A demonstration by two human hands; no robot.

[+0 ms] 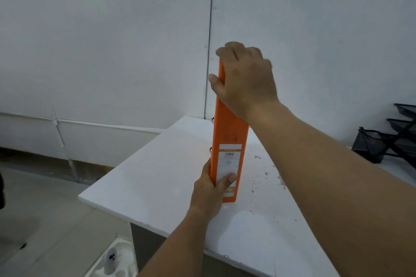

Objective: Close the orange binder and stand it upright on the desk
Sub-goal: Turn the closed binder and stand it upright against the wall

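Note:
The orange binder (228, 132) stands closed and upright on the white desk (157, 175), its spine with a white label facing me. My right hand (245, 81) grips the binder's top end from above, thumb on the left edge. My left hand (211, 189) holds its lower left side, thumb pressed on the label. The binder's bottom edge rests on the desk surface.
Black mesh trays (387, 135) stand at the right edge of the desk. The desk's left and front edges drop to a grey floor. A white wall with a vertical seam rises behind. Small dark specks mark the desk to the right of the binder.

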